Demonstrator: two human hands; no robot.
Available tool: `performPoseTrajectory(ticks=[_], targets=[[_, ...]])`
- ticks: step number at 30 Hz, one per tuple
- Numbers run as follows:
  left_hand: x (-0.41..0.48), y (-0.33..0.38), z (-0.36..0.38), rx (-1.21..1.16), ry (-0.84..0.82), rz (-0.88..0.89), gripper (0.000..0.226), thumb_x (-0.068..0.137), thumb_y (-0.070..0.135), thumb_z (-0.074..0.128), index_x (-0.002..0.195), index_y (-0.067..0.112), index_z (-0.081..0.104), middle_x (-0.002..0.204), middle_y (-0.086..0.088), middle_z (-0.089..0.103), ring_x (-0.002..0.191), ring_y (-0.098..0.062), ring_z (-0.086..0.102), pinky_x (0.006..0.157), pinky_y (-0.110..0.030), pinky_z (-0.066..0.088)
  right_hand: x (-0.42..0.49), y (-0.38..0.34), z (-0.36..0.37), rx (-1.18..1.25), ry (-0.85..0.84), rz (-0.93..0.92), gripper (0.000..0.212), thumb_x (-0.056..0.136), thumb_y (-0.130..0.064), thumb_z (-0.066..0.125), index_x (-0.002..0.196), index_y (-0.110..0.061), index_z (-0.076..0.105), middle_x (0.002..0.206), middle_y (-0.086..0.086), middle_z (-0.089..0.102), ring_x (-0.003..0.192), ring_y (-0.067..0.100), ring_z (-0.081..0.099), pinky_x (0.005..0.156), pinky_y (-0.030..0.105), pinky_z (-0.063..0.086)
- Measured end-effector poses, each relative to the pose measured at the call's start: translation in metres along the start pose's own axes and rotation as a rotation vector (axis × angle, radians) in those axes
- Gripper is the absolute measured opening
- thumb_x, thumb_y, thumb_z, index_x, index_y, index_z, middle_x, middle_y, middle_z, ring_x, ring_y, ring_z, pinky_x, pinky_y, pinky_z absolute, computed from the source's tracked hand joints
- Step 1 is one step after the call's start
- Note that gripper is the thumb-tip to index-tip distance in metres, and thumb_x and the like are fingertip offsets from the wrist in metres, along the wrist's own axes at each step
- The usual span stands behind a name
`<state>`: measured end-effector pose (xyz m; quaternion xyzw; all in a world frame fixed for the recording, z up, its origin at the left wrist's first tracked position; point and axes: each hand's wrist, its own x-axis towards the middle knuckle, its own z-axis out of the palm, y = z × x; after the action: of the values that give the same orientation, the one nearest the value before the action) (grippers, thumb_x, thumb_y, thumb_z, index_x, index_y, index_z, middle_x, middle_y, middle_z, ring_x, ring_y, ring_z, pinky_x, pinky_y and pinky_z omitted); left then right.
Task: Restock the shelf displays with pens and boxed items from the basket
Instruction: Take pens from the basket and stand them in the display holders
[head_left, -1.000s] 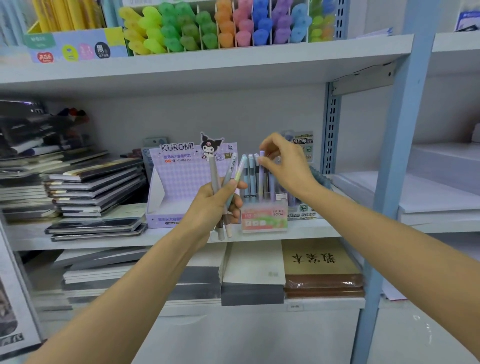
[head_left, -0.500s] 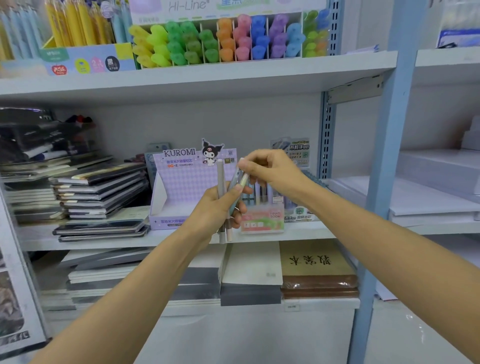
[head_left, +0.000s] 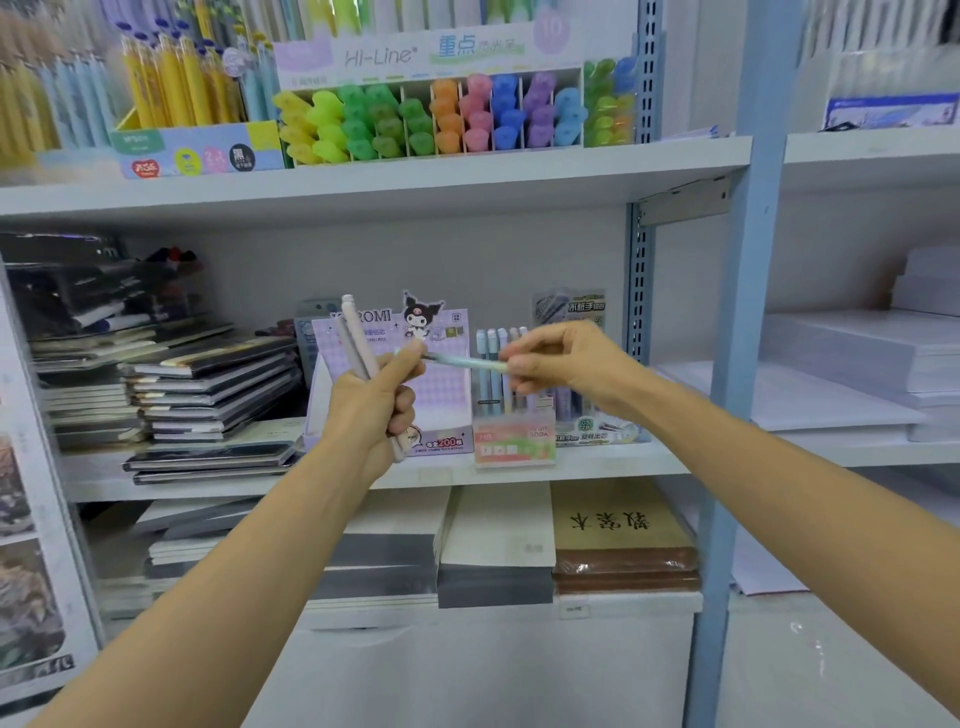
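My left hand (head_left: 376, 400) grips a small bunch of pale pens (head_left: 356, 338) that stick up above the fist, in front of the purple Kuromi display box (head_left: 444, 400). My right hand (head_left: 558, 364) pinches one end of a light green pen (head_left: 467, 361) that lies level between the two hands; its other end touches my left fingers. Behind it stands a pink pen holder (head_left: 514, 444) with several pastel pens upright in it. No basket is in view.
Stacked notebooks (head_left: 208, 384) fill the left of the middle shelf (head_left: 597, 462). Highlighters (head_left: 447, 119) and yellow pens (head_left: 176, 83) line the shelf above. A blue upright post (head_left: 732, 364) stands at right, with white paper reams (head_left: 857, 364) beyond it. Notebook stacks sit below.
My right hand left the pens in the holder, came to my left hand and drew the green pen out sideways to the right. The camera tilted upward.
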<state>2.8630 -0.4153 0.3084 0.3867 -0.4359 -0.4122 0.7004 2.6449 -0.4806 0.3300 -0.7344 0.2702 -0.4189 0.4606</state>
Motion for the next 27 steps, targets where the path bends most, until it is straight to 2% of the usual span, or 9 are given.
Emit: performPoseTrajectory(ticks=[2, 5, 8, 11, 14, 17, 21, 24, 27], targets=[[-0.002, 0.003, 0.003, -0.031, 0.018, 0.007, 0.016, 0.084, 0.022, 0.073, 0.089, 0.007, 0.070, 0.065, 0.005, 0.060, 0.038, -0.004, 0.032, 0.032, -0.015, 0.024, -0.004, 0.005, 0.005, -0.064, -0.131, 0.039, 0.022, 0.086, -0.004, 0.066, 0.108, -0.003, 0.069, 0.092, 0.017, 0.073, 0.083, 0.026, 0.072, 0.072, 0.024, 0.059], [-0.006, 0.001, 0.010, -0.025, 0.009, -0.010, 0.012, 0.084, 0.019, 0.074, 0.092, 0.010, 0.069, 0.071, -0.001, 0.053, 0.038, -0.005, 0.032, 0.033, -0.015, 0.024, -0.005, 0.009, 0.016, -0.037, -0.133, -0.013, 0.021, 0.091, -0.005, 0.063, 0.111, 0.000, 0.066, 0.090, 0.015, 0.073, 0.084, 0.025, 0.072, 0.072, 0.024, 0.058], [-0.009, -0.003, 0.014, -0.018, 0.008, -0.005, 0.012, 0.086, 0.019, 0.071, 0.094, 0.012, 0.066, 0.079, 0.000, 0.069, 0.038, -0.004, 0.038, 0.032, -0.015, 0.026, -0.005, 0.008, 0.022, -0.022, -0.155, -0.034, 0.021, 0.092, -0.007, 0.063, 0.110, 0.002, 0.065, 0.092, 0.016, 0.073, 0.086, 0.026, 0.073, 0.073, 0.026, 0.058], [-0.012, -0.003, 0.016, 0.052, -0.039, 0.029, 0.017, 0.088, 0.022, 0.069, 0.099, 0.009, 0.066, 0.073, 0.005, 0.073, 0.037, -0.005, 0.042, 0.032, -0.016, 0.026, -0.004, 0.006, 0.026, -0.155, -0.205, -0.050, 0.024, 0.094, -0.019, 0.062, 0.109, -0.001, 0.067, 0.100, 0.016, 0.072, 0.090, 0.025, 0.071, 0.077, 0.027, 0.057], [-0.013, -0.003, 0.019, 0.214, -0.109, 0.073, 0.017, 0.091, 0.020, 0.066, 0.100, 0.005, 0.065, 0.056, 0.008, 0.065, 0.033, -0.005, 0.038, 0.033, -0.014, 0.027, 0.003, -0.002, 0.030, -0.230, -0.019, -0.160, 0.029, 0.096, -0.030, 0.058, 0.118, -0.011, 0.065, 0.104, 0.005, 0.071, 0.092, 0.017, 0.069, 0.075, 0.025, 0.056], [-0.013, -0.005, 0.025, 0.319, -0.175, 0.090, 0.013, 0.091, 0.017, 0.067, 0.094, 0.005, 0.064, 0.043, 0.008, 0.056, 0.031, -0.005, 0.034, 0.033, -0.015, 0.029, 0.011, -0.009, 0.032, -0.225, 0.056, -0.249, 0.026, 0.095, -0.026, 0.061, 0.119, -0.017, 0.064, 0.099, -0.006, 0.070, 0.088, 0.009, 0.065, 0.077, 0.027, 0.056], [-0.007, -0.007, 0.029, 0.332, -0.197, 0.086, 0.012, 0.090, 0.022, 0.068, 0.090, 0.011, 0.063, 0.047, 0.008, 0.056, 0.032, -0.006, 0.033, 0.034, -0.017, 0.029, 0.017, -0.014, 0.028, -0.230, 0.113, -0.292, 0.014, 0.095, -0.015, 0.060, 0.107, -0.011, 0.066, 0.087, 0.001, 0.069, 0.076, 0.008, 0.064, 0.074, 0.029, 0.054], [0.003, -0.007, 0.027, 0.298, -0.143, -0.009, 0.023, 0.091, 0.037, 0.062, 0.094, 0.015, 0.062, 0.067, 0.006, 0.062, 0.037, -0.009, 0.035, 0.035, -0.018, 0.026, 0.022, -0.017, 0.014, -0.135, 0.330, -0.342, 0.013, 0.098, -0.009, 0.054, 0.106, -0.004, 0.062, 0.084, 0.005, 0.065, 0.067, 0.009, 0.061, 0.067, 0.026, 0.052], [0.011, -0.013, 0.021, 0.189, -0.185, -0.105, 0.034, 0.091, 0.037, 0.039, 0.088, 0.012, 0.062, 0.067, 0.003, 0.055, 0.040, -0.011, 0.034, 0.036, -0.020, 0.022, 0.027, -0.012, -0.007, -0.163, 0.533, -0.339, 0.012, 0.100, -0.010, 0.050, 0.106, -0.003, 0.057, 0.088, 0.009, 0.062, 0.069, 0.013, 0.060, 0.066, 0.023, 0.053]])
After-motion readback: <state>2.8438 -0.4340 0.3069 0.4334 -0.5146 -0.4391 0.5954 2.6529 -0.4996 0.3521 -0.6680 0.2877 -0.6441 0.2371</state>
